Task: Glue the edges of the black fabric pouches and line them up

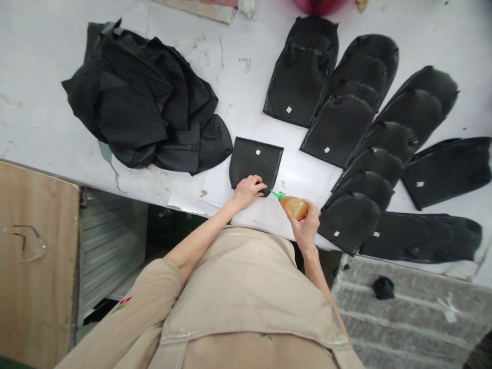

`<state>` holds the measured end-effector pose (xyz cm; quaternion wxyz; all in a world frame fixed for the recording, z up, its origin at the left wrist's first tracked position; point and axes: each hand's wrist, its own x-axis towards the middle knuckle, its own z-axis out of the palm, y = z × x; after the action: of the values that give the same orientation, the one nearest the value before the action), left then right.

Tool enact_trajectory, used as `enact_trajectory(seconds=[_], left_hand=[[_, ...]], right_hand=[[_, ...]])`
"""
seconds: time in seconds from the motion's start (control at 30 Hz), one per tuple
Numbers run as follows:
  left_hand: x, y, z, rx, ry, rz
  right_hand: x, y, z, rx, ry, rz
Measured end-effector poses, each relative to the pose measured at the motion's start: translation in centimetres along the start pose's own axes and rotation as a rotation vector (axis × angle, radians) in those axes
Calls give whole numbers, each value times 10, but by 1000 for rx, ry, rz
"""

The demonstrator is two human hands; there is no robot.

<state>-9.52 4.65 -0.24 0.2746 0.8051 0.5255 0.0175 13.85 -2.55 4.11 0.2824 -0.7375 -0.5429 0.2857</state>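
A black panel [255, 164] with a rounded lower end and a small pale square near its straight top edge lies on the white table [246, 97]. My left hand [249, 192] presses on its rounded end, fingers bent and close together at the edge; what the fingertips grip is partly hidden. In my right hand [307, 225] is a squeeze bottle [295, 207] of amber liquid, held tilted with fingers wrapped round it. Its thin green nozzle [275, 195] points left, its tip beside the panel's lower right edge, close to my left fingers.
A loose heap of black fabric pieces [130, 97] lies at the left. To the right, overlapping rows of similar black panels [346, 123] fan out. A pink-red container [321, 6] stands at the far edge. Eyeglasses [33, 246] rest on a wooden board [38, 302] at lower left.
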Motion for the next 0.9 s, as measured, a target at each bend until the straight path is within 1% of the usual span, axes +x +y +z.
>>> enact_trajectory(seconds=[0.13,0.5,0.73,0.9], left_hand=[[1,2,1,-8,25,-22],[1,-1,3,-62,26,-36],[2,-1,0,-96,6,-52],[3,-2,-1,-118,7,-51]], right_hand=[[-5,2,1,24,-12,7],[-16,9,2,92,-79,38],[-22,21,11,202,-29,174],[-29,27,16,267,2,223]])
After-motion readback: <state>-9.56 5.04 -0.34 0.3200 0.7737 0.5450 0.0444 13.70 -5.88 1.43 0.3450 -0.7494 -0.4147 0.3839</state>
